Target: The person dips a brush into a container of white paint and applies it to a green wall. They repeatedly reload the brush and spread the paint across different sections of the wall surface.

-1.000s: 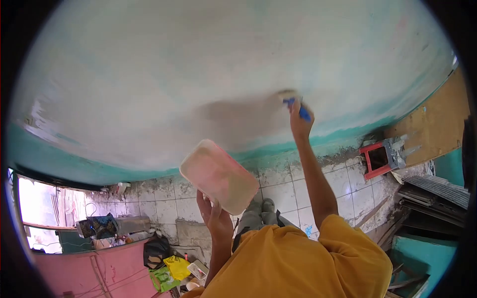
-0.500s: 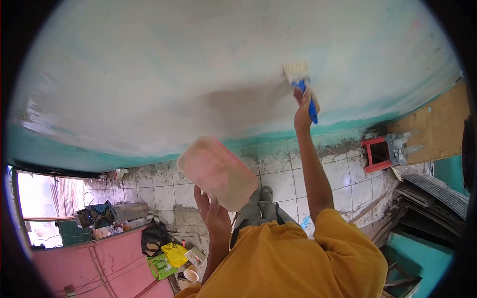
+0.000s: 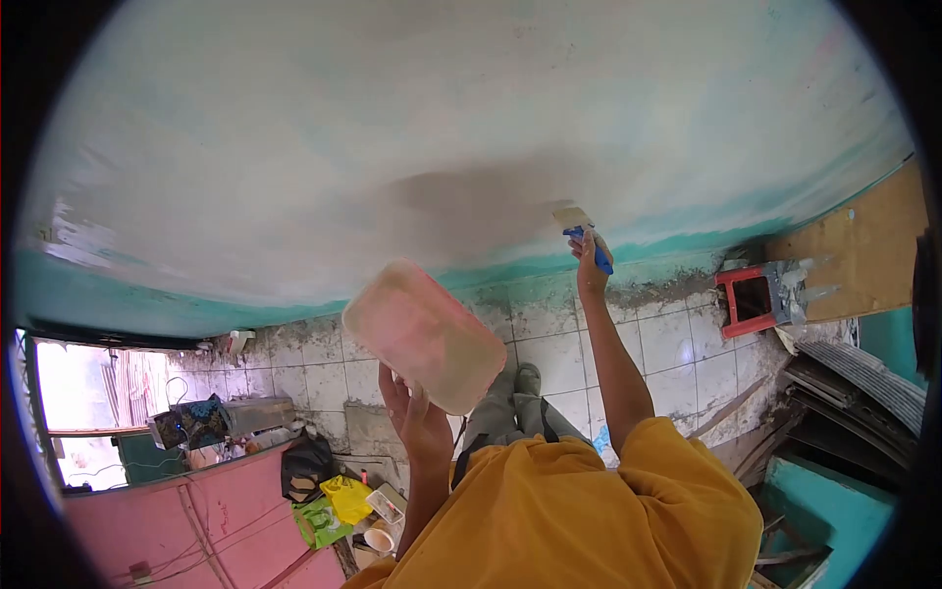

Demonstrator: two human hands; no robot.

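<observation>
A wide brush (image 3: 602, 257) with a blue handle and pale bristles is in my right hand (image 3: 589, 263), its bristles at the lower part of the whitish wall (image 3: 324, 128). Green shows along the wall's bottom edge. My left hand (image 3: 417, 417) grips the near edge of a shallow rectangular container (image 3: 424, 337), pinkish with pale smears inside. It is held out in front of my body, over the tiled floor. Whether the bristles touch the wall cannot be made out for certain.
A red and grey stool (image 3: 748, 301) stands at the right by a brown board (image 3: 859, 245). Stacked sheets (image 3: 849, 388) lean below it. At lower left are a black bag (image 3: 306, 466), a yellow bag (image 3: 346, 499), a white cup (image 3: 379, 536) and a pink panel (image 3: 196, 520).
My right hand has moved down the wall with the brush, whose bristles now sit lower and slightly left. The container has shifted slightly up and left in my left hand.
</observation>
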